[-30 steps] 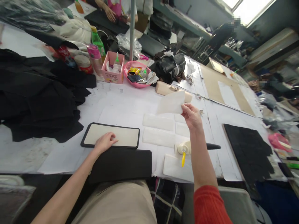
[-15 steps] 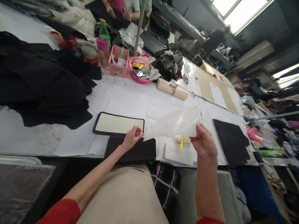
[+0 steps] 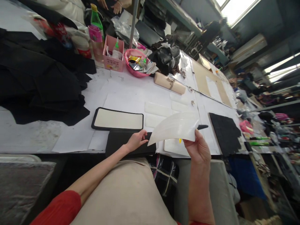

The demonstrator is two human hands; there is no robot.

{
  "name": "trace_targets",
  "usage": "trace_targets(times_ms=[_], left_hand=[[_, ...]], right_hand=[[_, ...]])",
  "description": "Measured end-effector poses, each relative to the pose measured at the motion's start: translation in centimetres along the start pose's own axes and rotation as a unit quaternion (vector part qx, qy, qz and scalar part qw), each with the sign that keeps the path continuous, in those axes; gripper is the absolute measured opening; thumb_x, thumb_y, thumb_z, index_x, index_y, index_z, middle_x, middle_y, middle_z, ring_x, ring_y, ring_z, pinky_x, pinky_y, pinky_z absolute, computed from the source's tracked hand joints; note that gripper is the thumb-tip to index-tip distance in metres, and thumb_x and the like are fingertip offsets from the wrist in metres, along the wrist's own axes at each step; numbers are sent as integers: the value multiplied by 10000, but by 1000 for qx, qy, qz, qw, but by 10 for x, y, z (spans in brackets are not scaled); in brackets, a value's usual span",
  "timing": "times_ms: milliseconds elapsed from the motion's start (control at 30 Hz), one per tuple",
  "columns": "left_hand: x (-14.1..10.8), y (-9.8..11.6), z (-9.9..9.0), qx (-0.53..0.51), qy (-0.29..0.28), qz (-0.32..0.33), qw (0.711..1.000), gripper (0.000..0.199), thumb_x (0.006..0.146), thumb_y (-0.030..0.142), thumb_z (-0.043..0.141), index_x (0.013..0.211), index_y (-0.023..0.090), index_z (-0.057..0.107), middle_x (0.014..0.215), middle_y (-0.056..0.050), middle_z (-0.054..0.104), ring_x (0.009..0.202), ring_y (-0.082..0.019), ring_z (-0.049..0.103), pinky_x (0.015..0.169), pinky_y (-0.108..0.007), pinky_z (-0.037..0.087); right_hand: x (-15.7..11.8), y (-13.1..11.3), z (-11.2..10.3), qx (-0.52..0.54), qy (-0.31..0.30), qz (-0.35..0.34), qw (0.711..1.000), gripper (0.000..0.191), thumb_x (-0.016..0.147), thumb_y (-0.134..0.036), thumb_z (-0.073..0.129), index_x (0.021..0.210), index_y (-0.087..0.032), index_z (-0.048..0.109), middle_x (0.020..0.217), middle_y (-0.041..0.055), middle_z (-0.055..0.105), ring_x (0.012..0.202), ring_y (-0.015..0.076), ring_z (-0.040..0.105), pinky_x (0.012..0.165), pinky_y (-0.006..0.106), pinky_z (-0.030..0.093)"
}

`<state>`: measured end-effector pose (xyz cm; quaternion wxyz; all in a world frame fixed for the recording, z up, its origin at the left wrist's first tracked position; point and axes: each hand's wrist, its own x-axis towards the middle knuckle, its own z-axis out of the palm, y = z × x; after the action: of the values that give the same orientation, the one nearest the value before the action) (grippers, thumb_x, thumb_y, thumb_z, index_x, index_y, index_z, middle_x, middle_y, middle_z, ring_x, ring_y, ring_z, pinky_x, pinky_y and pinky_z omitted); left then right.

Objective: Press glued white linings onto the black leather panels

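Observation:
My right hand (image 3: 199, 147) pinches the right end of a translucent white plastic sheet (image 3: 174, 126), which bows upward above the table. Close to the sheet's lower left tip, but apart from it, is my left hand (image 3: 137, 140), thumb and forefinger separated with nothing visible between them. Below that hand lies a stack of black panels (image 3: 119, 142) at the table edge. Just beyond is a black-bordered panel with a cream face (image 3: 119, 120). A dark pointed object (image 3: 202, 127) shows behind my right fingers; whether I hold it I cannot tell.
More translucent pieces (image 3: 158, 108) lie flat on the white-covered table. Black cut material (image 3: 42, 81) is heaped at left, and a black stack (image 3: 225, 134) sits at right. A pink box (image 3: 114, 53), a pink basin (image 3: 138, 73) and a beige roll (image 3: 169, 83) stand farther back.
My left fingers have parted and come away from the sheet's left corner. The sheet now arches more in my right hand. A dark pointed object has come into sight beside it.

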<state>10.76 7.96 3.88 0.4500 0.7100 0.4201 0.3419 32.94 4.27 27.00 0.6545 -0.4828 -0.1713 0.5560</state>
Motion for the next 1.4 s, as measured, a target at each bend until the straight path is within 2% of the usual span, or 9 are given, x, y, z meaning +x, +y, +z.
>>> trace_targets(times_ms=[133,233,333,533,700,867,1067,1267,1400], left_hand=[[0,3,6,-36,33,1,999,208,775,177,629,964,221,554,731,13,637,623,-140,600,598,-246,453],[-3,4,3,-99,80,-7,992,110,837,258,594,930,220,549,778,-11,670,680,-149,635,642,-254,488],[-9,6,-5,-123,122,-24,985,151,856,350,607,906,216,560,815,-20,692,718,-156,655,681,-265,512],[-15,12,-25,-163,171,-68,969,248,752,391,716,860,202,597,835,-36,719,740,-174,678,703,-284,537],[-26,16,-54,-170,163,-106,966,265,753,420,718,848,191,626,732,-25,698,656,-164,657,621,-264,520],[-51,22,-77,-122,148,-112,975,269,729,420,757,817,184,663,754,-32,701,686,-164,649,649,-264,519],[-83,39,-92,-133,139,-185,964,292,745,456,753,769,192,631,657,-18,675,611,-149,620,599,-254,502],[-110,35,-106,-157,152,-270,938,364,707,508,778,775,181,633,590,6,629,536,-120,558,520,-224,434],[-120,21,-108,-166,157,-327,917,419,659,545,794,766,171,639,579,15,605,493,-97,511,456,-202,356]], right_hand=[[-4,1,-9,13,4,-1,1000,265,847,-154,685,1097,-241,698,1094,-1,764,1047,156,709,783,244,628],[-6,1,-21,26,20,-9,999,275,851,-136,672,1105,-238,692,1083,5,767,1013,151,720,738,231,629],[-6,4,-37,29,39,-21,999,284,837,-125,684,1099,-236,686,1075,3,767,1004,143,719,723,218,624],[-2,21,-69,22,98,-58,993,172,747,-144,775,875,-213,685,959,-9,770,868,131,726,665,210,609],[8,45,-93,-31,130,-132,982,261,652,-191,858,856,-207,696,865,-11,762,795,130,715,675,232,602],[16,72,-110,-35,145,-98,984,301,612,-259,892,851,-177,729,879,5,766,790,134,716,711,247,607],[14,99,-107,-74,93,-74,990,349,604,-321,898,872,-181,723,895,32,773,871,188,745,831,325,608],[20,123,-107,-223,112,-88,964,339,627,-401,857,798,-160,690,658,-12,690,594,127,660,568,235,536],[27,137,-111,-344,81,-77,932,372,675,-497,782,803,-161,684,656,-27,644,585,105,580,525,209,454]])
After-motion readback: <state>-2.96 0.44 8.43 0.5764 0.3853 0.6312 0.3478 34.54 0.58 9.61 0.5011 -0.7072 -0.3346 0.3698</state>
